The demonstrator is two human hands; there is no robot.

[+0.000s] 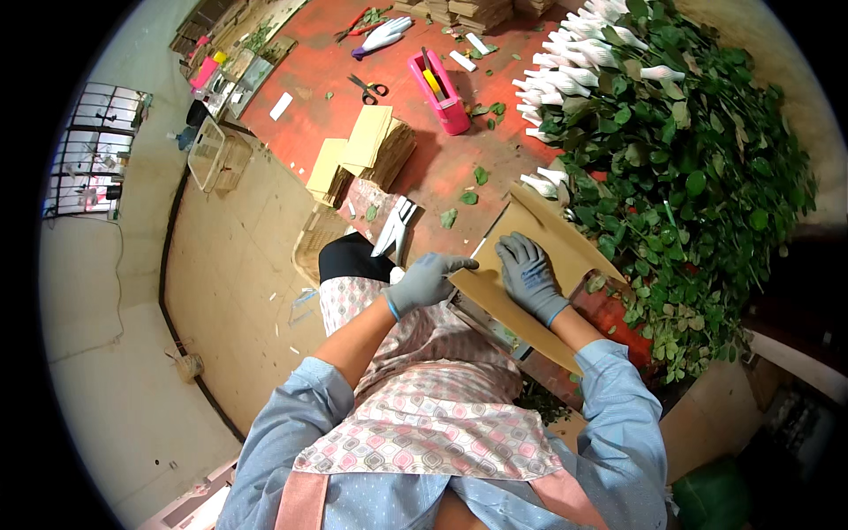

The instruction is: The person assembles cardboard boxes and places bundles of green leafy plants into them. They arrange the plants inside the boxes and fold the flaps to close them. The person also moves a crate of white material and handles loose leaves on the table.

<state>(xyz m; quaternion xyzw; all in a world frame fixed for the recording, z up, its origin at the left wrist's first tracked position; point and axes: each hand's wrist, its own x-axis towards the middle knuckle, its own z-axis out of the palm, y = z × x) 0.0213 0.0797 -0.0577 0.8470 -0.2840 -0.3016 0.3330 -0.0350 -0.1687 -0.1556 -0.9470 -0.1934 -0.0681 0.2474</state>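
A brown cardboard sheet [510,255], with its sides bent up, lies over a metal-edged frame [487,321] at the table's near edge. My right hand [530,275], in a grey work glove, rests palm down on the cardboard, fingers extended. My left hand [430,281], gloved alike, is at the sheet's left edge with a fingertip over it; its other fingers are curled and partly hidden. Just beyond my left hand lies a white-handled stapler-like tool [395,228]. Right of the cardboard is a large heap of leafy rose stems [689,165], many heads wrapped in white netting sleeves [576,59].
The red tabletop [483,199] holds stacks of folded cardboard [377,146], a pink tape dispenser [440,93], black scissors [368,89], a white-and-purple glove [383,38] and red-handled shears [353,25]. Loose leaves lie about. A plastic crate [218,156] stands on the floor at left.
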